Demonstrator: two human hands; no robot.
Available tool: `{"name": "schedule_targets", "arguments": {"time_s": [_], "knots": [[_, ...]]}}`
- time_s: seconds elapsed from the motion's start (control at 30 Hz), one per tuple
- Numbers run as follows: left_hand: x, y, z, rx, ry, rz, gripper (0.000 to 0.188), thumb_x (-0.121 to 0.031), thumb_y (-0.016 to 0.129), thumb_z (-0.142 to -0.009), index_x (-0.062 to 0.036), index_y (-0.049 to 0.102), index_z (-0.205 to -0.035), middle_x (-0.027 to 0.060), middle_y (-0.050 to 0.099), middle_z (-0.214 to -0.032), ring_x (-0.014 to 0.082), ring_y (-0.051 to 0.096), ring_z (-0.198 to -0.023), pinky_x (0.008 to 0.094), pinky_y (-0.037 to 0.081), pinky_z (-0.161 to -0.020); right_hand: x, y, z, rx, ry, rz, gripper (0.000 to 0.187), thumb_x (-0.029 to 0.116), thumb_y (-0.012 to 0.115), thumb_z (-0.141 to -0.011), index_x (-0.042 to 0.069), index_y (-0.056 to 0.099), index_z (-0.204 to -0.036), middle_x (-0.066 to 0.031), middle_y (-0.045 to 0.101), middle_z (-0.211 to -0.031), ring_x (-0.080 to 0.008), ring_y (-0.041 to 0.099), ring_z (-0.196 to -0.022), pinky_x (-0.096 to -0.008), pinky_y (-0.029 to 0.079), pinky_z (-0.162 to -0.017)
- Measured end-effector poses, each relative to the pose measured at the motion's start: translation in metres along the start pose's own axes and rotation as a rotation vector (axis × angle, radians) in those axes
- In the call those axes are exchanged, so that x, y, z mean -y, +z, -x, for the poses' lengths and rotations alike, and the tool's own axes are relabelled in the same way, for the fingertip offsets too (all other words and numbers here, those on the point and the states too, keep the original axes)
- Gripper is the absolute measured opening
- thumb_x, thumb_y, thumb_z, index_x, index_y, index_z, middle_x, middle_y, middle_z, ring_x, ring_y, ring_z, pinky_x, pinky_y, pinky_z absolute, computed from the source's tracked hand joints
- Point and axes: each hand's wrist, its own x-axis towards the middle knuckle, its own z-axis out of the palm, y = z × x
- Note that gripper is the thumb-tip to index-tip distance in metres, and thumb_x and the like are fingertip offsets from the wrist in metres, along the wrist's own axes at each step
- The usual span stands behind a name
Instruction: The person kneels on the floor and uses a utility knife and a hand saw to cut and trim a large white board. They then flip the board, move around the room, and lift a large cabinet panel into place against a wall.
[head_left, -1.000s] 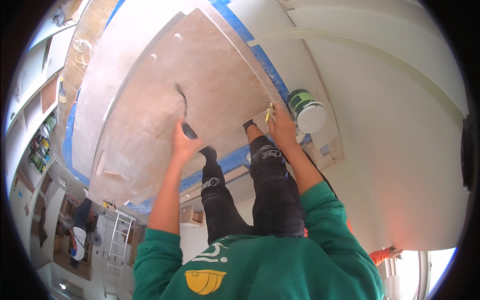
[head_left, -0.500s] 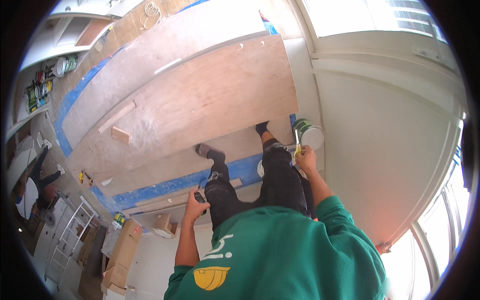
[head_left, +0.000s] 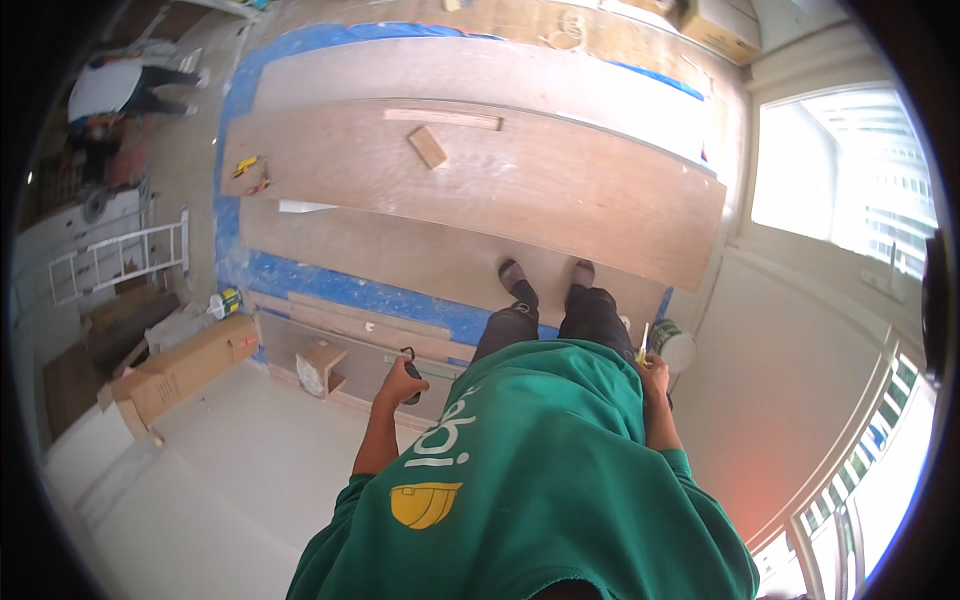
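Observation:
My left hand [head_left: 397, 384] is closed around a small black tool [head_left: 412, 370] with a thin, bent end; its exact kind does not show. On the other side of my body, my right hand [head_left: 654, 376] grips a slim tool with a yellow handle [head_left: 641, 355] and a narrow pale tip pointing away from me. Beyond my feet lies a long, thin wooden board [head_left: 560, 190]. On it rest a short wood block [head_left: 427, 147], a narrow wood strip [head_left: 442, 119] and, near its left end, a yellow-handled hand tool [head_left: 246, 166].
Blue sheeting [head_left: 300, 275] edges the covered floor. A bucket [head_left: 672, 348] stands by my right hand. To the left are a cardboard box [head_left: 185, 362], a small open wooden box [head_left: 321, 368], a ladder [head_left: 120, 262] and another person [head_left: 112, 92] bending down. A window [head_left: 850, 170] is at right.
My view has turned, shifting the board and the room around. My feet now stand closer together beside the board. Both hands still hold their tools, the right one now lower, close against my side.

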Motion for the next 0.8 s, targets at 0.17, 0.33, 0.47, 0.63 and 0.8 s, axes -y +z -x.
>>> {"name": "schedule_targets", "arguments": {"time_s": [0.17,0.33,0.47,0.63,0.8], "knots": [[0.025,0.011,0.052,0.017,-0.134,0.22,0.092,-0.024,0.085,-0.058,-0.0009,0.045,-0.137,0.0201,0.062,-0.11,0.032,0.064,-0.093,0.0416,0.054,-0.08,0.048,0.019,-0.036,-0.056,-0.102,0.0,0.035,0.03,0.069,-0.085,0.0,0.073,-0.103,-0.0195,0.074,-0.088,-0.0274,0.074,-0.079,-0.0404,0.058,-0.075],[0.08,0.069,0.082,-0.026,-0.147,0.503,0.093,-0.025,0.089,-0.058,0.0005,0.046,-0.137,0.02,0.062,-0.113,0.0295,0.064,-0.095,0.0416,0.054,-0.077,0.12,0.015,-0.077,0.288,-0.025,-0.199,0.03,0.017,0.06,-0.092,-0.005,0.065,-0.111,-0.0163,0.069,-0.078,-0.0219,0.068,-0.057,-0.0341,0.057,-0.048],[0.08,0.094,0.096,0.062,-0.307,0.616,0.096,-0.031,0.093,-0.06,0.0006,0.047,-0.138,0.0218,0.06,-0.12,0.0295,0.061,-0.108,0.0419,0.053,-0.08,0.191,0.012,-0.084,0.292,-0.088,-0.23,0.044,0.013,0.067,-0.088,-0.008,0.055,-0.125,-0.02,0.068,-0.08,-0.0249,0.069,-0.06,-0.0365,0.059,-0.05],[0.108,0.099,0.107,0.031,-0.293,0.756,0.092,-0.029,0.092,-0.062,0.0037,0.046,-0.135,0.0214,0.059,-0.119,0.028,0.062,-0.102,0.0416,0.053,-0.076,0.272,0.045,-0.089,0.347,-0.226,-0.047,0.05,0.007,0.073,-0.083,-0.009,0.053,-0.126,-0.0218,0.068,-0.085,-0.0265,0.071,-0.063,-0.0379,0.06,-0.049],[0.162,0.066,0.076,-0.002,-0.272,0.888,0.088,-0.026,0.091,-0.063,0.0068,0.046,-0.131,0.021,0.059,-0.118,0.0266,0.062,-0.096,0.0412,0.054,-0.072,0.366,0.096,-0.046,0.356,-0.315,0.081,0.045,0.005,0.071,-0.083,-0.008,0.056,-0.123,-0.0209,0.069,-0.085,-0.0257,0.072,-0.064,-0.0373,0.062,-0.049]]}}
